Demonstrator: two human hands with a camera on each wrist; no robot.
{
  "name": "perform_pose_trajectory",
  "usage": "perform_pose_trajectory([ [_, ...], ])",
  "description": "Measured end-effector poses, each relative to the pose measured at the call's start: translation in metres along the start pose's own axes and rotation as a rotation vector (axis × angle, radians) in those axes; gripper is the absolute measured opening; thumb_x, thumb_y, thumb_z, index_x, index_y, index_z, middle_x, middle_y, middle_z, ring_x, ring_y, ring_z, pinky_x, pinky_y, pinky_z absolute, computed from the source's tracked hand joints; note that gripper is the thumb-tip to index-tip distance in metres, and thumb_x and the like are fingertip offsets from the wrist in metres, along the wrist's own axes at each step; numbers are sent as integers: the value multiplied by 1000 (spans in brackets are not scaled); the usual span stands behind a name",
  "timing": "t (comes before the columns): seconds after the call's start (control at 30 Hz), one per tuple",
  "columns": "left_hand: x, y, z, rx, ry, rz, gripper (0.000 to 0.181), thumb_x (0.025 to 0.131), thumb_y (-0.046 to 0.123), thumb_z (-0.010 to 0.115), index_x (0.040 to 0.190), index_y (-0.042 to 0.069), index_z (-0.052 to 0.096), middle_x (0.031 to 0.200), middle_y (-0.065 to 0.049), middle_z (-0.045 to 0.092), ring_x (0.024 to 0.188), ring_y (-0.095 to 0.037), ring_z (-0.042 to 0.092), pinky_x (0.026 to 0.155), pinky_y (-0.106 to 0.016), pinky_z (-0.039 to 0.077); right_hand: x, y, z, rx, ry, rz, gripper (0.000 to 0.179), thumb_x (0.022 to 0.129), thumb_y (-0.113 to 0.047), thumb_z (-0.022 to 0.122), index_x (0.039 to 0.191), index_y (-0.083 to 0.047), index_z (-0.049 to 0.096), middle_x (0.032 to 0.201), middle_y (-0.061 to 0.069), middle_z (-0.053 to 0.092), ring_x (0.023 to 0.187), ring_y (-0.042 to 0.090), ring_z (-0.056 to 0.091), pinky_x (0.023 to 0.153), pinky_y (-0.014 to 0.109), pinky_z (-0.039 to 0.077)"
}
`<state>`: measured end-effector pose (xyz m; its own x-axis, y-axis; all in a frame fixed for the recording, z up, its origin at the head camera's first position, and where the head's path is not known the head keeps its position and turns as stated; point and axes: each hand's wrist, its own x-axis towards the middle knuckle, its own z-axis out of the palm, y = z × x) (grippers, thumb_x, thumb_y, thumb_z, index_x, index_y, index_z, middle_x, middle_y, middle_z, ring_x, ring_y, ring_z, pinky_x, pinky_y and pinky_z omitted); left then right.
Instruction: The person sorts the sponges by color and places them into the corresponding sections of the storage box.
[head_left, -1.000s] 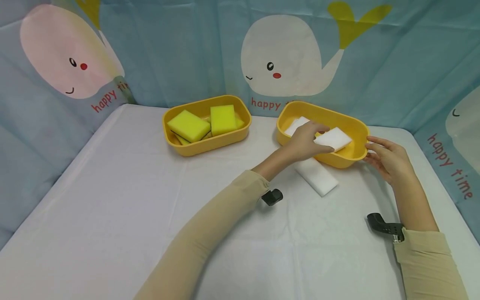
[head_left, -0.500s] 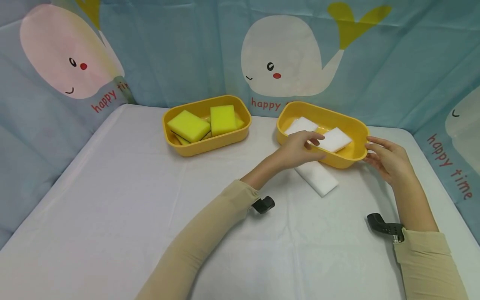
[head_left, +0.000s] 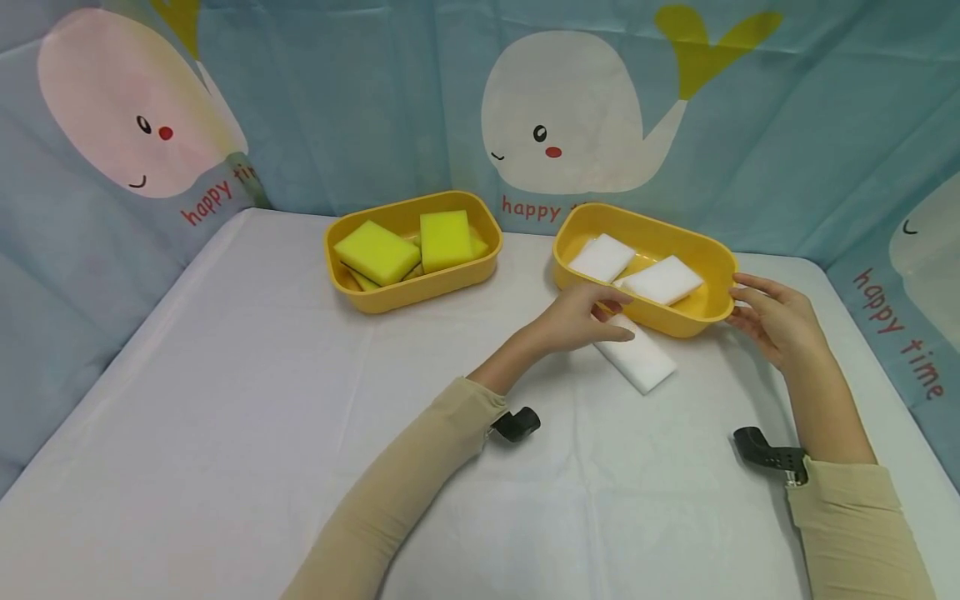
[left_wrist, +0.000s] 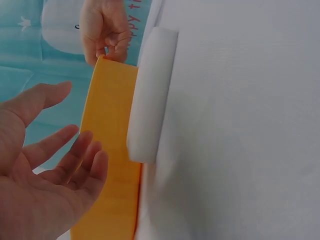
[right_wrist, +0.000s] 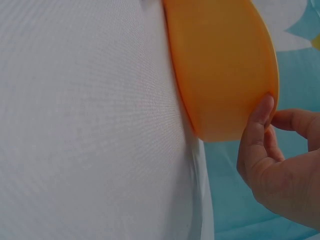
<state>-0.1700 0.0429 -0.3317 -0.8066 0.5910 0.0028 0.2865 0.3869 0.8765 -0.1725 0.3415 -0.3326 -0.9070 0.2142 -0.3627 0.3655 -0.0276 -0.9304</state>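
Note:
In the head view my left hand hovers over the near end of the right yellow tub, its fingers apart and holding nothing. Just under it a white sponge lies on the table against the tub's front. The left wrist view shows that sponge beside the orange-yellow tub wall, with my spread fingers off to one side. My right hand pinches the rim of the tub at its right end. Inside the tub sit white sponges, partly overlapping.
A second yellow tub stands to the left, with several yellow sponges piled in it. Behind both tubs hangs a blue whale-print cloth. White cloth covers the table.
My left hand has let go of a white sponge inside the right tub and drawn back toward the near side, over the sponge on the table. My right hand stays at the rim.

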Motion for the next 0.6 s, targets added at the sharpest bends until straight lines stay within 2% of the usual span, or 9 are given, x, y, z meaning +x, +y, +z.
perform_pose_trajectory([
  [0.23,-1,-5,4,5,10,-27,52,95,12,79,143,1,63,136,-15,67,117,-25,62,90,-13,48,0,1,0,-4,2,-3,40,104,-24,68,142,-20,55,114,-10,47,81,5,65,73,13,59],
  [0.47,-4,-12,6,23,11,-62,51,95,12,79,143,1,64,139,-13,67,120,-23,62,94,-16,50,0,1,0,6,-19,-16,24,104,-22,68,127,-23,59,115,-9,48,80,5,65,72,13,59],
  [0.6,-4,-15,7,29,-8,-102,51,95,14,79,143,3,64,139,-14,65,121,-25,63,99,-21,52,-1,1,0,-8,-14,-16,37,105,-23,67,140,-20,55,115,-10,47,81,5,65,73,13,59],
])
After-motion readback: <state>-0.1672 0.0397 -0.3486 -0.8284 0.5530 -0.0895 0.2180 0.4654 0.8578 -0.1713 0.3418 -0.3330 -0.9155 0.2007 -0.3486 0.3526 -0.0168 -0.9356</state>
